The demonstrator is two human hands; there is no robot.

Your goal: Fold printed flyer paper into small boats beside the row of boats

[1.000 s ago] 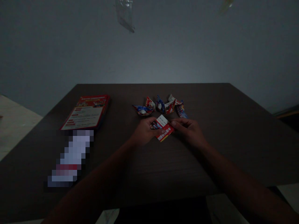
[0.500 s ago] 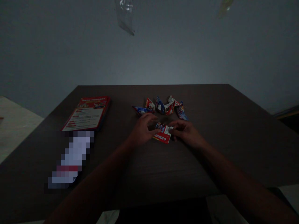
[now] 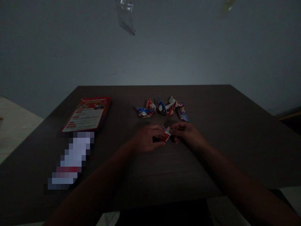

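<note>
A small red and white printed paper (image 3: 164, 133) lies folded between my two hands on the dark wooden table (image 3: 235, 131). My left hand (image 3: 147, 139) covers its left part, fingers curled and pressing on it. My right hand (image 3: 187, 134) pinches its right edge with closed fingers. Most of the paper is hidden under my fingers. Just beyond my hands, several folded paper shapes (image 3: 162, 109) in red, blue and white stand in a row.
A stack of red printed leaflets (image 3: 88, 114) lies at the table's left. A blurred-out oblong object (image 3: 71, 160) lies nearer me on the left. A grey wall rises behind the table. Pale floor shows at the far left.
The paper was held open and tilted up; it has since been lowered to the table and folded smaller, and both hands have closed in over it.
</note>
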